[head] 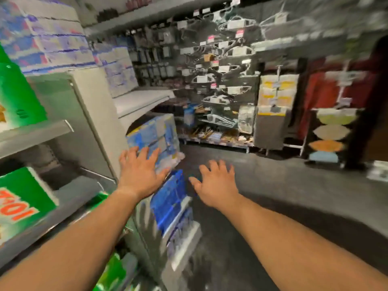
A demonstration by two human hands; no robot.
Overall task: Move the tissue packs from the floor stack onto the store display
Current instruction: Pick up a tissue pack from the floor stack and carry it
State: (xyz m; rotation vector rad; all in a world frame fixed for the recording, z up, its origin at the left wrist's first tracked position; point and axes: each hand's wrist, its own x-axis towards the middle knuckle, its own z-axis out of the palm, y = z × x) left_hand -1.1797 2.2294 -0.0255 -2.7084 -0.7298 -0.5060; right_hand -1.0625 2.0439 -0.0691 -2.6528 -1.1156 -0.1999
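Grey shelving [92, 106] fills the left; racks of hangers [222, 66] line the back. Beneath a shelf [142, 99], a blue tissue pack [153, 133] stands tilted, apparently on darker blue packs [170, 198]. Left hand [140, 171] presses it, fingers spread; right hand [216, 183] hovers beside it, fingers splayed.

The tissue pack [154, 136] on the display wears a glossy, crinkled plastic film, light blue and white, that catches the light. The darker blue packs [169, 199] below it have the same shiny wrap. The shelf boards [140, 99] look like smooth, matt grey painted metal. The green boxes [20, 95] at the side look like printed cardboard with a slight sheen. The floor [294, 185] is dark, smooth and dull, with faint reflections. Blur hides finer texture everywhere.
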